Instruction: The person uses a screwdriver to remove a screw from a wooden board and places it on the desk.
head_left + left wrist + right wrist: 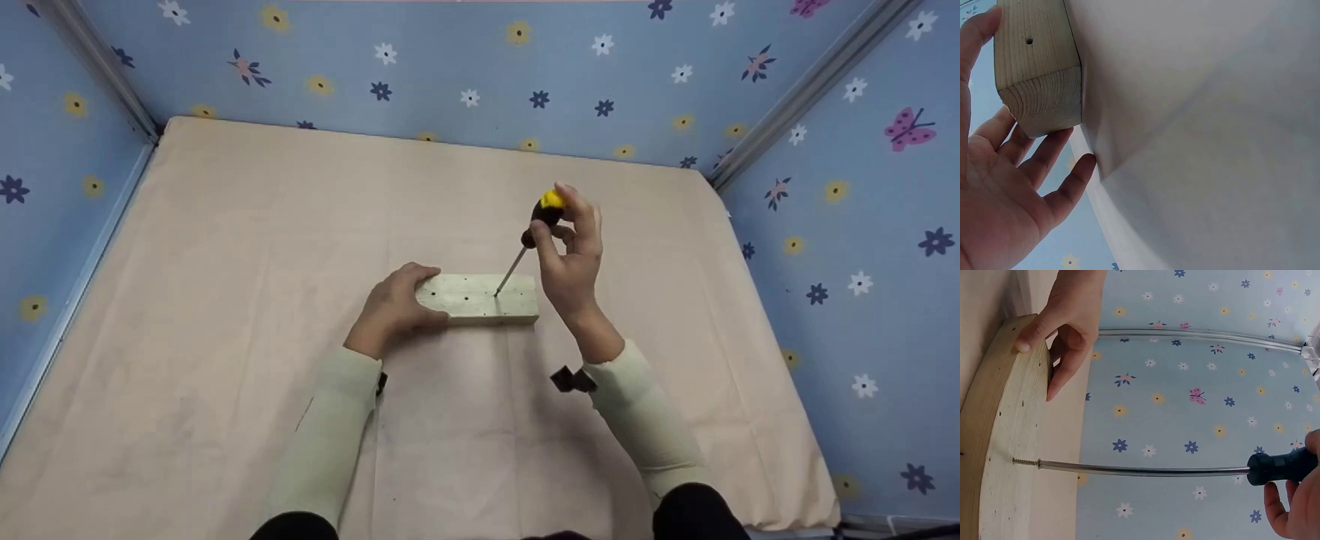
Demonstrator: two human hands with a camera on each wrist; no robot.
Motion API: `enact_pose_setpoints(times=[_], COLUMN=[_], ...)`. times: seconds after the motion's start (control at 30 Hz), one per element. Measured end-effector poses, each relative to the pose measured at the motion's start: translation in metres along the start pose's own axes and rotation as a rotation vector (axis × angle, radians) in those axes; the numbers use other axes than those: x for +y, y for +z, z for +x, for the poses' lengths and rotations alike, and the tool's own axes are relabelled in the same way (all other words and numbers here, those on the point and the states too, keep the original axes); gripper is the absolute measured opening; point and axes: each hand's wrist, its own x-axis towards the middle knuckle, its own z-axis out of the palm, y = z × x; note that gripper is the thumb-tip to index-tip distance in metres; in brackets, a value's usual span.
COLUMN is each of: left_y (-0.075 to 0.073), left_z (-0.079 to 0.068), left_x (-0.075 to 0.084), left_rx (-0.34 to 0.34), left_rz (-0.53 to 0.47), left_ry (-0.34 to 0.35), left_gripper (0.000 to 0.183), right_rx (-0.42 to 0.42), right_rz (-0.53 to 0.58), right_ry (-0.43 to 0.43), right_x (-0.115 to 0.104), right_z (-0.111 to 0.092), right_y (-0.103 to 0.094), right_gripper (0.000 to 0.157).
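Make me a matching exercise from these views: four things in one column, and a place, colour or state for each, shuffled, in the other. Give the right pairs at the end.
Things
1. Screwdriver
2. Screw
3. Wooden block
4. Wall

Places, colours, states
A. Thread showing between a tool's tip and a pale surface
B. Light blue with flowers
C. Held by its dark and yellow handle in the right hand
D. Gripped at one end by the left hand

Right pairs: 1-C, 2-A, 3-D, 4-B
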Motion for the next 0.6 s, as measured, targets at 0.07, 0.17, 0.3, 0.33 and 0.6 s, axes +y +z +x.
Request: enact_pose_setpoints(times=[0.07,0.17,0.3,0.33,0.6], left_y=[-0.0001,-0.0002,-0.0003,-0.0003,-0.0001], left_z=[0.0003,0.0002,0.0001,0.0001,0.0002], left_x=[0.0001,-0.0001,-0.0007,-0.0008,0.0001], left_rx=[-0.005,-0.013,-0.006,-0.004,-0.001], left_rz=[0.001,0.006,0.017,0.019,0.028], left_ry=[-0.011,-0.010,0.012,0.015,0.010], left_gripper=[0.082,0.082,0.081,0.081,0.080], right_rx=[-0.007,-0.011,0.008,0.010,-0.036], right_rz=[0.017,0.057,0.056,0.043,0.059], right_ry=[0.004,0.020,0.026,0.018,-0.047], right_x=[0.0004,0.0004,-0.0009,-0.0012,0.0000], right_z=[-0.0011,-0.0021,-0.0005,0.0001,0.0002], right_y=[-0.0001,-0.0004,-0.0011,-0.0014,-0.0032], right_gripper=[0.037,0.035,0.037,0.039,0.033])
